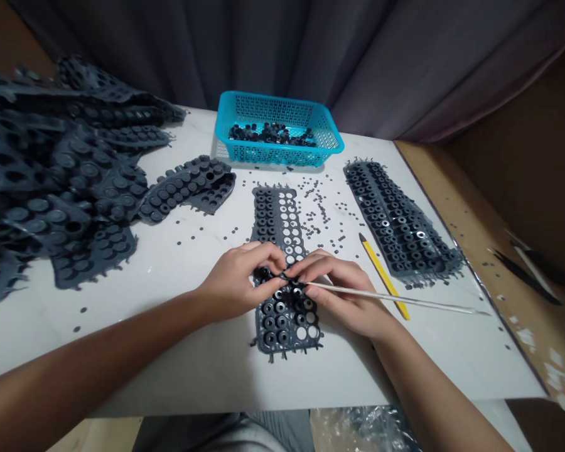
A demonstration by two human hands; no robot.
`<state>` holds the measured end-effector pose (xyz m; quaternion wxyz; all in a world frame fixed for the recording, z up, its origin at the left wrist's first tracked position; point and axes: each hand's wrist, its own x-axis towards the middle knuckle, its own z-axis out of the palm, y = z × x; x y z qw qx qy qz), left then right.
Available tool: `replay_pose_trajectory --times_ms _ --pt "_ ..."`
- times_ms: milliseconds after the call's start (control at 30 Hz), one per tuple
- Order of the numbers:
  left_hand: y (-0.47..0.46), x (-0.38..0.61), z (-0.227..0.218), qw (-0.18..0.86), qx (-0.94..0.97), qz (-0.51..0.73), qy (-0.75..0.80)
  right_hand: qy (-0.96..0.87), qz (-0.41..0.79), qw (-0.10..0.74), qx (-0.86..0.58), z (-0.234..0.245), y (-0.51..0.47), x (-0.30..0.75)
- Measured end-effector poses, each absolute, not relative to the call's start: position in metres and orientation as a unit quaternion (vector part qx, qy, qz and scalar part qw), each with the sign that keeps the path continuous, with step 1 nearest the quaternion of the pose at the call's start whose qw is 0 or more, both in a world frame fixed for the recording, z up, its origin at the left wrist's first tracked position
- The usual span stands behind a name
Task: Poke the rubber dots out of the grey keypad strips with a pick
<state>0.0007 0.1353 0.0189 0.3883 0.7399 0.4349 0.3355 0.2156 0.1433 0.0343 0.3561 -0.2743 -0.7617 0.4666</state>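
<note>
A dark grey rubber sheet [279, 216] studded with small ring parts lies lengthwise on the white table [169, 351] in front of me. Some of its holes are empty and show white. My left hand [238, 282] rests on the sheet's middle, fingers pinched on a ring. My right hand [341, 289] meets it fingertip to fingertip and holds a thin white stick [405, 301] that points right. Both hands are closed over the sheet.
A blue basket [329, 135] with loose black rings stands at the back. A second full sheet [400, 220] lies at right, next to a yellow knife [383, 276]. A heap of used sheets [61, 169] fills the left. Small punched discs [317, 210] are scattered about. Tweezers [527, 273] lie on the brown surface at right.
</note>
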Motion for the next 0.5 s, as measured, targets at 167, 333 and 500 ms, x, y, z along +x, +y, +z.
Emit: replay_pose_trajectory --times_ms 167,333,500 --pt "0.1360 0.0006 0.0184 0.391 0.742 0.336 0.428 -0.769 0.462 0.349 -0.271 0.0330 0.1437 0.2163" --pt "0.1361 -0.0004 0.0173 0.394 0.742 0.336 0.427 -0.771 0.463 0.341 -0.274 0.0331 0.1429 0.2175" --pt "0.1370 -0.0008 0.0155 0.396 0.744 0.337 0.420 -0.771 0.469 0.331 -0.277 0.0334 0.1421 0.2173"
